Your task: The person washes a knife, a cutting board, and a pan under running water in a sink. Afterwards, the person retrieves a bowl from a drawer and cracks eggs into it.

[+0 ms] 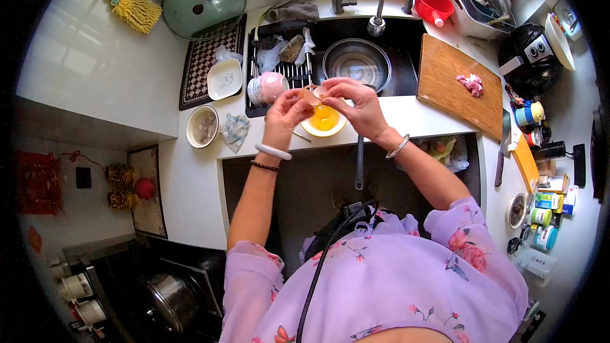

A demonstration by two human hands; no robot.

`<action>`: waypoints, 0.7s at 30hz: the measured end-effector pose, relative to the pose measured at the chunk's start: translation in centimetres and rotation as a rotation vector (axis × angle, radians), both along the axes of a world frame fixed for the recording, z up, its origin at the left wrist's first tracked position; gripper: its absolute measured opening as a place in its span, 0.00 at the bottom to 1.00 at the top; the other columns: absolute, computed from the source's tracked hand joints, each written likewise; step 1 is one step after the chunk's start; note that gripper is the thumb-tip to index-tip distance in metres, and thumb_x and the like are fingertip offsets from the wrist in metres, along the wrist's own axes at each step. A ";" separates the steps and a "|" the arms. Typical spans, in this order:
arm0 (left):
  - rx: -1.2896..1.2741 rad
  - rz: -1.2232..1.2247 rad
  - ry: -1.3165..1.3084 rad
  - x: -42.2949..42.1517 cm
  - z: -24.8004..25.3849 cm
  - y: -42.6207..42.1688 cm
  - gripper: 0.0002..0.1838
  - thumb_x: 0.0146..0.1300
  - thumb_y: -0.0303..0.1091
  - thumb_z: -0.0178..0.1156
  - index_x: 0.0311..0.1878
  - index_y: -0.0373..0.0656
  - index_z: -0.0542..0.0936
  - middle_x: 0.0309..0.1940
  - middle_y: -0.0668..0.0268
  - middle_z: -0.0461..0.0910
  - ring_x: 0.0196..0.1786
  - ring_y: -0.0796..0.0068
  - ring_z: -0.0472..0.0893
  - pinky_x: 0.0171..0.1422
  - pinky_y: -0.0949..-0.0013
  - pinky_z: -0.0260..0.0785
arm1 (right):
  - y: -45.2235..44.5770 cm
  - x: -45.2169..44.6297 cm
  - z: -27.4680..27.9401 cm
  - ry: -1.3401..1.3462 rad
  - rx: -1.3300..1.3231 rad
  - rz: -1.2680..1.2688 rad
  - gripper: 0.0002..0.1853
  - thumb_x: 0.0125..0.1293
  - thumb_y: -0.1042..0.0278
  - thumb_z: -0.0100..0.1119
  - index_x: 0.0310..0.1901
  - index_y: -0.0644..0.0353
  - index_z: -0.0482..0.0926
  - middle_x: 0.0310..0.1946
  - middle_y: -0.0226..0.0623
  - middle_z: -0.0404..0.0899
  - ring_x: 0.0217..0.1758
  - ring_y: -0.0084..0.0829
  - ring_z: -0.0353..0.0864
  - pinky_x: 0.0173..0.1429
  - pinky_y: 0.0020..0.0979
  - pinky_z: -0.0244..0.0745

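Note:
Above a white bowl (310, 131) at the counter's front edge, both my hands are closed on a cracked eggshell (311, 96). My left hand (287, 112) pinches its brown part from the left. From the right, my right hand (357, 105) grips the part whose pale inside shows. Whether the two parts are fully separate I cannot tell. Yellow egg yolk (325, 118) lies in the bowl below my fingers. A thin stick-like utensil (302, 136) rests by the bowl's left side, its far end hidden.
Behind the bowl, a frying pan (357, 57) sits in the dark sink under the faucet (377, 25). Pink cups (273, 86) lie left of my hands. A cutting board (454, 98) with raw meat (471, 85) is at right, near a knife (501, 159). A pan handle (359, 165) overhangs the counter edge.

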State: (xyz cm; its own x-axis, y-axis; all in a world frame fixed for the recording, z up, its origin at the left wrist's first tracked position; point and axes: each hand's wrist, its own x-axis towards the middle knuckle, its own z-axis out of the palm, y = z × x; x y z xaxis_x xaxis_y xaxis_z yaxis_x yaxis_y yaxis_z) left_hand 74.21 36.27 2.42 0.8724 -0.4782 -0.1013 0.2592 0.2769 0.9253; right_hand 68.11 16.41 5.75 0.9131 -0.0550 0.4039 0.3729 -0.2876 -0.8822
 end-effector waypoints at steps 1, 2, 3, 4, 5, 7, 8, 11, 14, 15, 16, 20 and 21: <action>-0.103 -0.011 0.100 -0.9 -0.1 -0.7 0.16 0.72 0.31 0.57 0.60 0.36 0.73 0.51 0.59 0.79 0.48 0.72 0.83 0.55 0.68 0.80 | 0.4 0.0 -0.2 0.001 0.000 -0.002 0.08 0.62 0.68 0.67 0.36 0.64 0.84 0.49 0.43 0.82 0.47 0.36 0.82 0.54 0.34 0.77; -0.185 -0.032 0.173 -1.9 0.9 -1.3 0.17 0.73 0.32 0.55 0.62 0.37 0.72 0.52 0.60 0.79 0.50 0.72 0.82 0.56 0.69 0.79 | 0.8 0.1 -0.7 -0.088 -0.102 -0.057 0.08 0.61 0.67 0.67 0.37 0.62 0.85 0.52 0.42 0.81 0.53 0.38 0.79 0.58 0.36 0.74; -0.185 -0.034 0.173 -2.1 0.9 -1.6 0.17 0.73 0.32 0.55 0.62 0.37 0.72 0.52 0.60 0.79 0.50 0.72 0.82 0.56 0.69 0.79 | 1.0 0.1 -1.1 -0.179 -0.205 -0.111 0.08 0.60 0.65 0.68 0.37 0.59 0.86 0.54 0.42 0.80 0.59 0.40 0.76 0.63 0.38 0.71; -0.257 -0.039 0.206 -2.2 0.9 -1.8 0.19 0.72 0.32 0.56 0.63 0.38 0.72 0.53 0.61 0.79 0.51 0.73 0.82 0.57 0.70 0.78 | 1.1 0.0 -1.4 -0.118 -0.212 -0.106 0.09 0.59 0.62 0.69 0.38 0.56 0.88 0.58 0.41 0.77 0.66 0.43 0.69 0.68 0.41 0.65; -0.330 -0.043 0.241 -2.2 1.0 -1.9 0.20 0.72 0.32 0.56 0.65 0.38 0.71 0.53 0.61 0.79 0.51 0.73 0.82 0.58 0.71 0.78 | 1.1 -0.1 -1.2 -0.119 -0.212 -0.107 0.09 0.59 0.62 0.69 0.38 0.56 0.88 0.58 0.41 0.77 0.66 0.43 0.69 0.68 0.41 0.65; -0.299 -0.058 0.194 -1.9 1.4 -1.8 0.23 0.72 0.33 0.57 0.67 0.38 0.70 0.55 0.61 0.78 0.53 0.74 0.81 0.59 0.71 0.77 | 1.0 -0.5 -0.7 -0.234 -0.373 -0.114 0.10 0.59 0.60 0.69 0.38 0.55 0.88 0.60 0.40 0.76 0.67 0.44 0.69 0.69 0.43 0.63; -0.199 -0.078 0.109 -1.7 1.8 -1.7 0.23 0.72 0.34 0.57 0.68 0.38 0.70 0.56 0.61 0.78 0.54 0.74 0.80 0.60 0.71 0.76 | 1.0 -0.5 -0.7 -0.238 -0.400 -0.110 0.11 0.57 0.59 0.70 0.38 0.54 0.88 0.62 0.41 0.73 0.67 0.44 0.68 0.70 0.44 0.63; -0.029 -0.119 -0.034 -1.2 3.2 -0.8 0.24 0.73 0.36 0.56 0.68 0.37 0.70 0.57 0.60 0.78 0.56 0.73 0.80 0.61 0.69 0.76 | 0.4 -0.7 0.1 -0.273 -0.546 -0.095 0.14 0.57 0.55 0.70 0.41 0.52 0.87 0.65 0.43 0.70 0.70 0.44 0.65 0.72 0.45 0.60; -0.001 -0.205 -0.078 -0.5 4.4 -0.5 0.23 0.73 0.36 0.56 0.67 0.39 0.72 0.55 0.62 0.79 0.53 0.73 0.81 0.63 0.69 0.74 | 0.0 -0.8 1.7 -0.358 -0.702 -0.170 0.16 0.57 0.55 0.68 0.47 0.49 0.85 0.68 0.45 0.66 0.72 0.45 0.61 0.74 0.47 0.56; 0.001 -0.211 -0.079 -0.4 4.8 -0.4 0.23 0.73 0.36 0.56 0.67 0.39 0.72 0.55 0.62 0.79 0.53 0.73 0.81 0.63 0.69 0.74 | -0.3 -0.9 1.6 -0.356 -0.701 -0.177 0.16 0.57 0.55 0.68 0.47 0.49 0.85 0.68 0.45 0.66 0.72 0.45 0.61 0.74 0.47 0.56; 0.065 -0.230 -0.146 -0.2 5.3 -0.4 0.22 0.72 0.35 0.56 0.67 0.39 0.72 0.55 0.62 0.80 0.53 0.73 0.81 0.63 0.69 0.74 | -0.6 -0.9 1.4 -0.320 -0.726 -0.111 0.17 0.57 0.57 0.66 0.49 0.49 0.84 0.68 0.45 0.65 0.73 0.46 0.60 0.74 0.48 0.54; 0.162 -0.251 -0.297 0.3 6.6 -0.7 0.22 0.72 0.32 0.57 0.67 0.38 0.72 0.54 0.63 0.80 0.53 0.75 0.81 0.62 0.71 0.73 | -0.4 -0.8 2.1 -0.245 -0.631 -0.036 0.19 0.57 0.68 0.61 0.52 0.48 0.82 0.69 0.44 0.64 0.75 0.46 0.58 0.75 0.49 0.52; 0.158 -0.244 -0.351 0.3 7.2 -0.9 0.22 0.71 0.31 0.57 0.67 0.38 0.72 0.53 0.63 0.81 0.52 0.75 0.81 0.61 0.72 0.73 | -0.4 -0.8 2.2 -0.246 -0.607 -0.059 0.19 0.57 0.70 0.61 0.52 0.47 0.82 0.70 0.43 0.63 0.75 0.46 0.58 0.75 0.49 0.52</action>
State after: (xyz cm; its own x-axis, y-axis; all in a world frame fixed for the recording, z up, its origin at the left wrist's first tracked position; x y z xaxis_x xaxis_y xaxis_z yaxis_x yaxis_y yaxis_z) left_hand 74.54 35.36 9.59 0.7306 -0.6766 0.0920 -0.0377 0.0946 0.9948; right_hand 67.35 16.00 7.93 0.7925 0.2012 0.5757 0.5116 -0.7332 -0.4480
